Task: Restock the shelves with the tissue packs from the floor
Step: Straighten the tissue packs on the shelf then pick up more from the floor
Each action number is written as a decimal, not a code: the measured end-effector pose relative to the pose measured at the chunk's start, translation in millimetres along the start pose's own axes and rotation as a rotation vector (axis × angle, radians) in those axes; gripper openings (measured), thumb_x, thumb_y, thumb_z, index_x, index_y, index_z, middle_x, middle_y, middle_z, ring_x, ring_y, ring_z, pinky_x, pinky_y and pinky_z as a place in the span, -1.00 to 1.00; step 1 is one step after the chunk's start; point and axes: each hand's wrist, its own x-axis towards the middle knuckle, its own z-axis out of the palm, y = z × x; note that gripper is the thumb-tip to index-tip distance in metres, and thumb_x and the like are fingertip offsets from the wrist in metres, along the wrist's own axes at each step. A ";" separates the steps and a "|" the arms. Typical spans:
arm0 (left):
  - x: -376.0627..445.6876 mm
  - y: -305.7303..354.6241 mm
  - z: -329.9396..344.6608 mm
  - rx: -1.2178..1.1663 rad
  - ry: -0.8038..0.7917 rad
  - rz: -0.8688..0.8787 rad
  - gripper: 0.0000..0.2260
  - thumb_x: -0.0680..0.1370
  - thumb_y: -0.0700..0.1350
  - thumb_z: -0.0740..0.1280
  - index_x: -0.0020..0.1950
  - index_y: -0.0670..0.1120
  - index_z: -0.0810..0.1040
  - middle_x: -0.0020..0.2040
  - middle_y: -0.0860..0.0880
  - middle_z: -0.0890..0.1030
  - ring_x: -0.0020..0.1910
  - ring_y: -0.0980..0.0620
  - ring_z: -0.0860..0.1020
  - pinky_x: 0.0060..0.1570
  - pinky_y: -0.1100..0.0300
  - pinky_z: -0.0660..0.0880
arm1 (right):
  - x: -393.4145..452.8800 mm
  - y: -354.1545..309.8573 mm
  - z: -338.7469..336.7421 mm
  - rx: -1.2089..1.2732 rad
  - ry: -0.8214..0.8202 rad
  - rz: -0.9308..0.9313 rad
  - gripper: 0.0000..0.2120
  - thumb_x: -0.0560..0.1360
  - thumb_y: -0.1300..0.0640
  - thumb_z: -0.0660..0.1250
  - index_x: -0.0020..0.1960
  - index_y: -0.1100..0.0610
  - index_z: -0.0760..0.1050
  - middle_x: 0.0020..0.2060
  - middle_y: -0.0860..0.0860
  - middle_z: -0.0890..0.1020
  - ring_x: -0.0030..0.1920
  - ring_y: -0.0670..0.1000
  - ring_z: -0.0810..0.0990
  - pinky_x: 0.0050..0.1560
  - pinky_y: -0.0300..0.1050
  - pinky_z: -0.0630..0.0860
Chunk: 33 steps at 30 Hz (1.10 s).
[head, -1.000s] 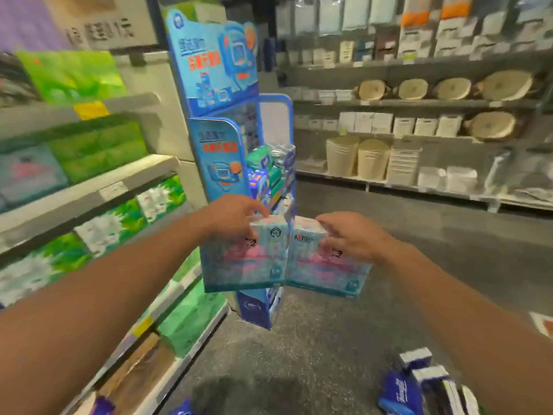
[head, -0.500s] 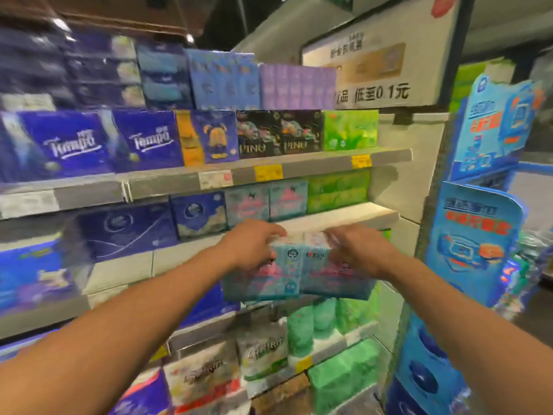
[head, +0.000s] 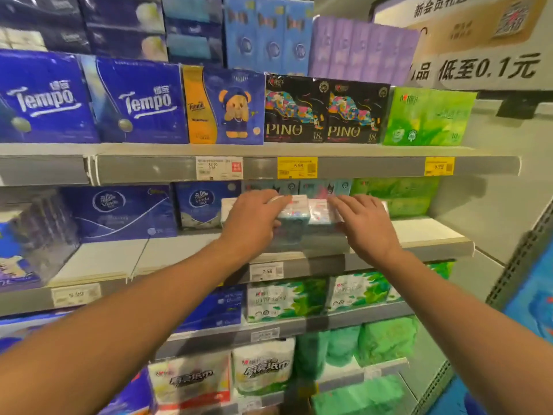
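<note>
Nearest the camera, two bare forearms reach up and forward to the middle shelf [head: 431, 235]. The left hand [head: 253, 218] lies on top of a pale teal tissue pack [head: 294, 215] with its fingers curled over the top edge, gripping it; the right hand [head: 366, 223] presses with nearly straight, spread fingers on a second tissue pack [head: 321, 214] just beside it on the right. Both packs sit on the front part of that shelf, touching side by side, their long axes running left to right and their narrow top faces toward the camera. Below the shelf edge a price tag [head: 266, 271] reads 7.59. Behind the packs stand matching teal packs [head: 324, 187], with dark blue Vinda packs [head: 206, 202] to the left and green packs [head: 398, 196] to the right. On the next shelf up stand two blue Tempo boxes [head: 140, 103], a Tempo pack with a bear [head: 227, 107], two black PINO packs [head: 326, 110] and a green pack [head: 428, 118]; a yellow tag [head: 297, 167] reads 6.99. A sign [head: 484, 67] at far right reads 0.1元.
</note>
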 end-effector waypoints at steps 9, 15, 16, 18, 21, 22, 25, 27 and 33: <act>49.5 8.1 73.7 0.228 -0.224 -0.257 -0.76 0.55 -0.09 0.29 0.21 0.01 0.52 -0.02 -0.14 0.61 -0.03 -0.21 0.56 -0.17 0.04 0.33 | 35.8 62.1 58.4 0.067 -0.258 -0.045 -0.69 0.56 0.15 0.23 0.28 0.20 0.45 0.09 0.27 0.59 0.02 0.32 0.56 -0.04 0.14 0.44; 73.0 -2.3 95.8 0.407 -0.374 -0.580 -0.80 0.59 -0.08 0.24 0.16 -0.06 0.59 0.02 -0.13 0.64 0.01 -0.21 0.60 -0.18 0.08 0.36 | 67.1 64.2 78.5 0.108 -0.382 0.112 -0.69 0.59 0.13 0.23 0.31 0.11 0.50 0.18 0.22 0.59 0.22 0.27 0.54 0.21 0.08 0.45; 73.0 -4.2 100.1 0.399 -0.393 -0.598 -0.78 0.60 -0.05 0.24 0.18 -0.05 0.60 0.04 -0.11 0.64 0.02 -0.19 0.59 -0.17 0.10 0.36 | 68.2 64.1 84.2 0.141 -0.422 0.131 -0.71 0.60 0.05 0.22 0.27 0.08 0.53 0.17 0.20 0.60 0.20 0.25 0.56 0.17 0.06 0.46; 72.6 -4.3 104.4 0.342 -0.404 -0.647 -0.73 0.61 0.03 0.24 0.20 -0.05 0.59 0.05 -0.11 0.64 0.04 -0.17 0.58 -0.18 0.12 0.33 | 70.5 63.4 91.8 0.193 -0.450 0.153 -0.68 0.59 -0.02 0.21 0.29 0.02 0.52 0.18 0.15 0.60 0.20 0.23 0.55 0.18 0.05 0.49; 73.7 -4.2 107.9 0.374 -0.375 -0.674 -0.71 0.59 0.06 0.27 0.21 -0.06 0.58 0.02 -0.11 0.64 0.00 -0.17 0.59 -0.19 0.12 0.35 | 69.3 68.2 102.1 0.264 -0.398 0.125 -0.62 0.58 0.01 0.22 0.39 -0.01 0.43 0.25 0.12 0.56 0.22 0.20 0.53 0.21 0.08 0.47; 74.3 -3.7 108.9 0.399 -0.369 -0.678 -0.74 0.59 0.03 0.27 0.18 -0.07 0.59 0.01 -0.11 0.64 -0.01 -0.17 0.60 -0.18 0.12 0.36 | 69.2 68.5 101.6 0.270 -0.421 0.129 -0.64 0.59 0.00 0.20 0.37 -0.02 0.44 0.23 0.12 0.57 0.20 0.20 0.55 0.21 0.08 0.48; 77.0 -0.7 114.3 0.447 -0.363 -0.704 -0.79 0.59 -0.05 0.27 0.14 -0.08 0.59 0.02 -0.12 0.62 0.01 -0.18 0.59 -0.15 0.10 0.35 | 69.1 69.0 98.3 0.274 -0.405 0.143 -0.64 0.61 0.02 0.19 0.37 0.04 0.46 0.26 0.13 0.56 0.23 0.22 0.53 0.23 0.07 0.47; 78.8 2.3 118.5 0.488 -0.339 -0.698 -0.80 0.58 -0.06 0.27 0.16 -0.05 0.58 0.07 -0.10 0.60 0.07 -0.18 0.56 -0.14 0.10 0.29 | 68.0 68.4 93.7 0.297 -0.329 0.132 -0.60 0.59 0.08 0.28 0.41 0.08 0.40 0.28 0.13 0.53 0.26 0.21 0.49 0.23 0.03 0.39; 81.6 1.1 130.7 0.501 -0.354 -0.758 -0.84 0.60 -0.13 0.27 0.15 -0.08 0.56 0.12 -0.10 0.56 0.14 -0.21 0.52 -0.04 0.03 0.39 | 62.4 68.8 87.7 0.265 -0.355 0.114 -0.54 0.55 0.11 0.34 0.42 0.16 0.40 0.24 0.20 0.55 0.26 0.25 0.49 0.28 0.10 0.37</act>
